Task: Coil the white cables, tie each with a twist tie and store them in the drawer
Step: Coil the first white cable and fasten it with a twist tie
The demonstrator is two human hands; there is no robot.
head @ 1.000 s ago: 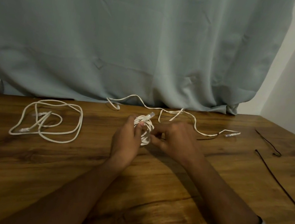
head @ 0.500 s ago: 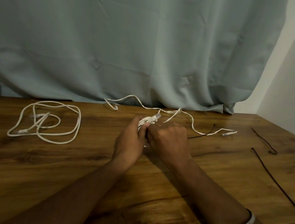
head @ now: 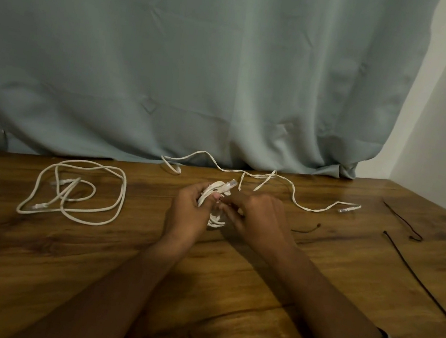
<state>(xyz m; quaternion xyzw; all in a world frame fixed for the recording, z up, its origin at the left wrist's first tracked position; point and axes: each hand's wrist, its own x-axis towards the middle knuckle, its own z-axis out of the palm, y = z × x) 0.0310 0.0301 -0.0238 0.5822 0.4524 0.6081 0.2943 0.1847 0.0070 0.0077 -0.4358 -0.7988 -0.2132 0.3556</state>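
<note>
The coiled cable (head: 218,205) is sitting upright between both hands just above the middle of the tabletop (head: 88,264), its loops bunched into a narrow bundle whose long axis is running from the near edge up and away, tilting slightly right, with a clear plug (head: 231,184) poking out of the top toward the curtain (head: 202,65). The left hand (head: 188,215) is grasping the bundle, fingers closed around its left side and thumb pressing on the front. The right hand (head: 257,219) is pinching at the bundle's right side; whether it is holding a tie there I cannot tell, since the fingers are covering that spot.

The step looks like binding this coil. To do it well, the left hand should be keeping the loops squeezed tight while the right is wrapping a tie around the waist of the bundle, below the plug, and twisting the ends snugly so no loop is slipping free.

A short dark tie (head: 306,229) is lying just right of the right hand, and two longer dark ties (head: 403,223) are lying farther right. A loose cable (head: 75,191) is sprawling in wide loops at the left, and another cable (head: 285,183) is trailing along the back edge. No drawer is showing
</note>
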